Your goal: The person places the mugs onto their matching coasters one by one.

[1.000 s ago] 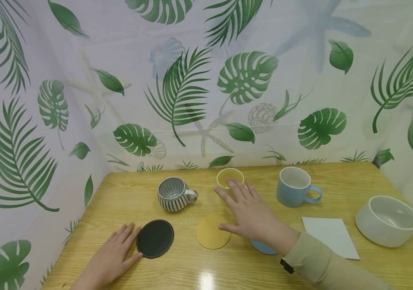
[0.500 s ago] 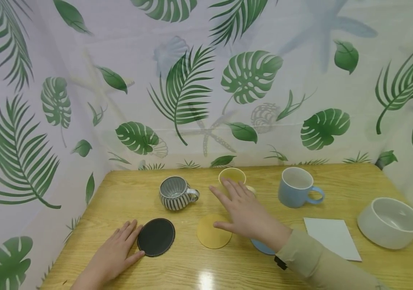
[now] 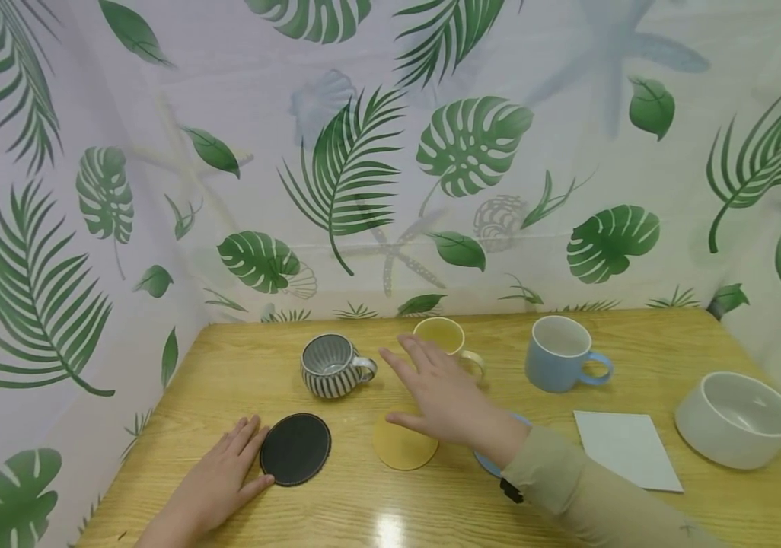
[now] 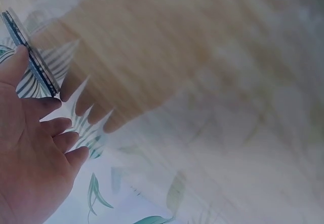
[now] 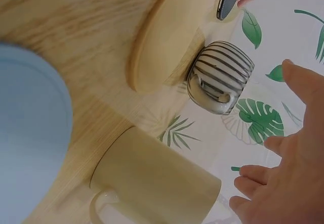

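Observation:
My left hand (image 3: pixel 215 479) lies on the table beside a round black coaster (image 3: pixel 296 449), fingers extended. Its thumb and index finger touch the coaster's edge in the left wrist view. My right hand (image 3: pixel 445 396), fingers spread and holding nothing, hovers between a round yellow coaster (image 3: pixel 404 450) and a yellow mug (image 3: pixel 440 333) behind it. The hand hides part of both. In the right wrist view the mug (image 5: pixel 157 176) stands apart from the fingers. A grey-and-white striped cup (image 3: pixel 330 373) stands behind the black coaster, its handle to the right.
A blue mug (image 3: pixel 555 361) stands at the back right. The right forearm partly covers a blue coaster (image 3: pixel 489 463). Further right lie a white square coaster (image 3: pixel 630 450) and a wide white mug (image 3: pixel 733 422). Leaf-printed cloth (image 3: pixel 377 190) surrounds the table's back and sides.
My right hand has drifted left, away from the yellow mug, so the mug's handle now shows. More of the blue coaster is uncovered. The left hand stays by the black coaster.

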Demonstrator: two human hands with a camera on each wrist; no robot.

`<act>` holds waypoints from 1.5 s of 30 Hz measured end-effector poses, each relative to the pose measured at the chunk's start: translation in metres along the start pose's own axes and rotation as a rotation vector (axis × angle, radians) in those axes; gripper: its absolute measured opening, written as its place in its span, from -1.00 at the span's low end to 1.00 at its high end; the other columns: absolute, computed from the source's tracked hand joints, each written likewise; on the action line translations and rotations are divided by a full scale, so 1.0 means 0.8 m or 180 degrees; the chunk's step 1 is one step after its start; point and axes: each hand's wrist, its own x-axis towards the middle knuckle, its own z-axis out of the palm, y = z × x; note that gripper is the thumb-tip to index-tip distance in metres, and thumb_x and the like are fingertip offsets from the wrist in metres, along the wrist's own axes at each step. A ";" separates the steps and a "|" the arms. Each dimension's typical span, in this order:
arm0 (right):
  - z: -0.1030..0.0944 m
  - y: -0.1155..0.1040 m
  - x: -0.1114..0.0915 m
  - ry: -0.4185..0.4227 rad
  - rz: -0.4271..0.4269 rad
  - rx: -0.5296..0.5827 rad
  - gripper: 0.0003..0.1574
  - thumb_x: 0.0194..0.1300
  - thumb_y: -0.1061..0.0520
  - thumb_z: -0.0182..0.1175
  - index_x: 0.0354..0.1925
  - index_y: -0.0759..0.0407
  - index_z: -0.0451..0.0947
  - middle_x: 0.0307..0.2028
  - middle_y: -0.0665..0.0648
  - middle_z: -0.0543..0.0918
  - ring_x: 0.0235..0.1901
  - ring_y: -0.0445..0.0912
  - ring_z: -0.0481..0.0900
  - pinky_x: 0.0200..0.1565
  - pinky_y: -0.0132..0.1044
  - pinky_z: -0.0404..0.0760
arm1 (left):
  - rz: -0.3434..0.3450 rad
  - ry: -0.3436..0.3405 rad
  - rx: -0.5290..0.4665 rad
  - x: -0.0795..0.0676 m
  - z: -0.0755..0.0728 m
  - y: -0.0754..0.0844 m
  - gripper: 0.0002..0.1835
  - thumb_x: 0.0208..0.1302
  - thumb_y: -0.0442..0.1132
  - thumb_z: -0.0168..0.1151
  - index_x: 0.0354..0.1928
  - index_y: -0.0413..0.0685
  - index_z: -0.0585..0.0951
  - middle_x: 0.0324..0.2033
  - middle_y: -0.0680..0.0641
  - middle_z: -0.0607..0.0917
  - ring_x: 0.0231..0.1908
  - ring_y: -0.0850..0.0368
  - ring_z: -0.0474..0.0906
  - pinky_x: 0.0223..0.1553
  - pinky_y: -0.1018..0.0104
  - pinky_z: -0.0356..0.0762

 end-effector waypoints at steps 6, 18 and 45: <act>0.007 -0.006 0.012 0.0106 -0.0135 0.0031 0.18 0.39 -0.39 0.34 0.65 0.17 0.16 0.57 0.38 0.28 0.58 0.28 0.26 0.62 0.17 0.25 | -0.0013 -0.0018 -0.0027 -0.002 0.000 0.000 -0.13 0.49 0.21 0.24 0.56 -0.29 0.36 0.59 -0.38 0.28 0.60 -0.38 0.19 0.55 -0.31 0.28; 0.019 -0.012 0.023 0.0031 -0.0042 0.0287 0.09 0.48 -0.32 0.29 0.65 0.22 0.15 0.57 0.34 0.33 0.54 0.24 0.35 0.57 0.13 0.35 | -0.0092 -0.0062 -0.0082 -0.005 0.000 0.001 -0.13 0.48 0.21 0.25 0.57 -0.28 0.35 0.59 -0.39 0.28 0.60 -0.38 0.19 0.55 -0.32 0.28; 0.054 -0.008 0.054 0.0040 0.0421 0.1059 -0.19 0.52 -0.09 0.30 0.52 0.27 0.34 0.43 0.31 0.53 0.45 0.24 0.47 0.50 0.12 0.46 | -0.0043 -0.0008 -0.0099 -0.003 0.000 0.003 -0.14 0.51 0.21 0.23 0.57 -0.28 0.34 0.58 -0.38 0.30 0.59 -0.38 0.19 0.53 -0.33 0.31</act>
